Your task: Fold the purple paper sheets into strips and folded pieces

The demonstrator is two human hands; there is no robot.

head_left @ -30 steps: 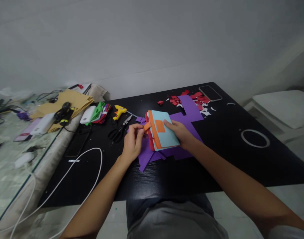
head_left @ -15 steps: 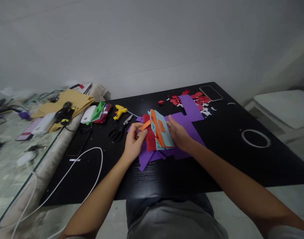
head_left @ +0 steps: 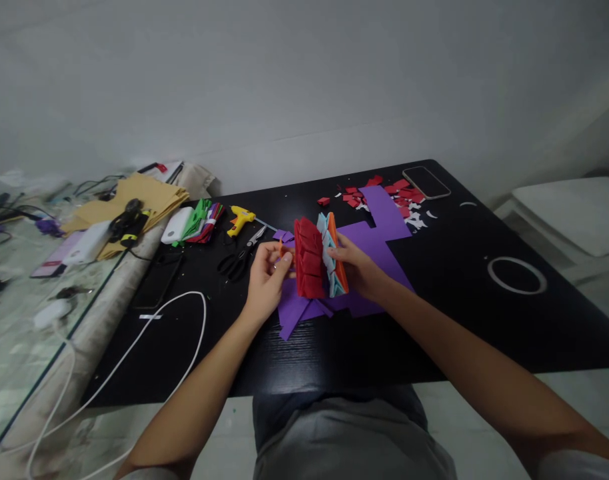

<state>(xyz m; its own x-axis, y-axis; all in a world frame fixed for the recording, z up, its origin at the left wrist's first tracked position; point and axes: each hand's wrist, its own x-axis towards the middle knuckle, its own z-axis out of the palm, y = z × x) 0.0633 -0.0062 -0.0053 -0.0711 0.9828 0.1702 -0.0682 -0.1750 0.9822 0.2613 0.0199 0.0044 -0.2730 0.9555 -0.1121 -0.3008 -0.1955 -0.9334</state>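
Both hands hold a folded craft piece above purple sheets. Its red pleated part stands to the left, and a light blue and orange pleated part to the right, with a narrow gap between them. My left hand is closed at the red side, where a bit of orange shows at its fingertips. My right hand grips the blue and orange part from the right, thumb over its front. The purple sheet lies flat underneath, with narrow purple strips at its near left. Whether the two parts join is hidden.
Black-handled scissors and a yellow glue gun lie to the left, near bundled coloured pieces. Red scraps, a phone and a tape ring are to the right. A white cable loops at left.
The craft piece has been turned and spread apart: the red part now faces me more fully, and the blue part's broad face with its orange tab has swung out of sight to the right.
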